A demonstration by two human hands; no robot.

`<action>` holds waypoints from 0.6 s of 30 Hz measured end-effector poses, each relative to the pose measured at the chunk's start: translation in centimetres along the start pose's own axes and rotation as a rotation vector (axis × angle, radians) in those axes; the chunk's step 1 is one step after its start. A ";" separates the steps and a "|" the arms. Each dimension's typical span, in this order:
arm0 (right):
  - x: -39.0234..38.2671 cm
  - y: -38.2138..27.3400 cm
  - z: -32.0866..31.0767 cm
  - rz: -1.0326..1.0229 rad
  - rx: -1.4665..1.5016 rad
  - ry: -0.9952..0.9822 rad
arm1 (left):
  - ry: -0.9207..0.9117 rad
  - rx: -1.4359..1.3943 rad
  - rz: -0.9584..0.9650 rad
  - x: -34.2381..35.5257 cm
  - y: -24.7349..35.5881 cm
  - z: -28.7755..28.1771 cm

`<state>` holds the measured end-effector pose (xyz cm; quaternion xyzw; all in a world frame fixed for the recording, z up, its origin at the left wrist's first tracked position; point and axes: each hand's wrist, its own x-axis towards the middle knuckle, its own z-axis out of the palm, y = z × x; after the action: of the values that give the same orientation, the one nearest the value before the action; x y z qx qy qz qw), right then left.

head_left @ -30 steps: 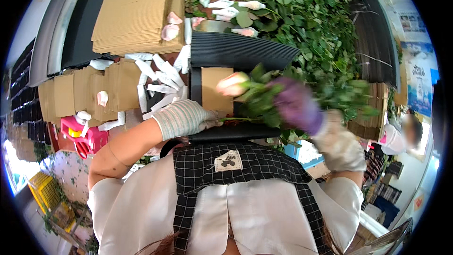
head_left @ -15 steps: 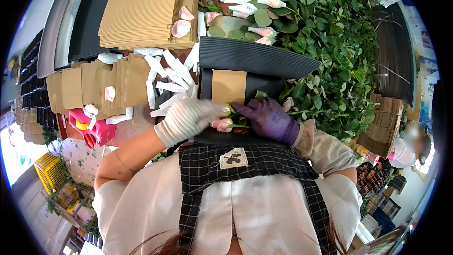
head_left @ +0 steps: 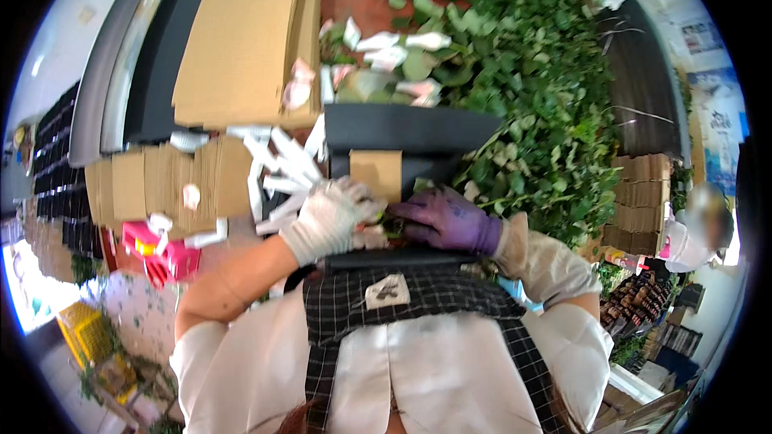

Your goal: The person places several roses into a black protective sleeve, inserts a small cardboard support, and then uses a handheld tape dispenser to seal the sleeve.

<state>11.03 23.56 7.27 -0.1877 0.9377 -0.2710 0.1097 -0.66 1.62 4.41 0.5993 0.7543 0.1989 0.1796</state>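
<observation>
My left hand (head_left: 334,217), in a white ribbed glove, curls its fingers at the head of a rose. Below its fingertips shows a pale pink rose (head_left: 370,237), partly covered by the glove. My right hand (head_left: 446,223), in a purple glove, is closed around the rose stems just right of the heads; the grip itself is partly hidden and blurred. Both hands work over a black corrugated sheet (head_left: 410,127), whose far flap stands raised. A brown cardboard piece (head_left: 376,170) lies on the sheet just beyond my fingers.
Leafy rose stems (head_left: 547,112) heap up on the right. White mesh sleeves (head_left: 281,157) lie scattered at left, beside small cardboard pieces (head_left: 169,181) and a large cardboard stack (head_left: 233,40). A pink holder (head_left: 165,253) with red-handled scissors sits near left. Another person (head_left: 691,233) is far right.
My left hand has come down from a blurred sweep and settled at the rose heads, its fingers now curled. My right hand stays at the stems. The whole view has shifted slightly.
</observation>
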 end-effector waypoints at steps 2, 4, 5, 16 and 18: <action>-1.5 0.9 -3.2 0.103 -0.047 0.121 | 0.133 0.049 0.066 -0.4 -0.1 0.1; -3.6 2.0 -6.4 0.388 -0.210 -0.175 | 0.092 0.031 0.055 -0.2 0.1 -0.3; -4.8 2.7 -6.9 0.517 -0.233 -0.365 | 0.058 0.040 0.051 0.0 0.4 -0.8; -2.9 1.6 -14.3 0.240 -0.316 -0.616 | 0.091 0.104 -0.004 -0.7 -0.2 1.2; 4.5 4.1 -18.5 0.206 -0.416 -0.054 | 0.093 0.047 -0.030 -1.3 -0.3 1.7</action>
<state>0.09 33.64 19.91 -0.1164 0.9843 -0.0543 0.1207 0.21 0.42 2.84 0.5823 0.7751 0.2059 0.1332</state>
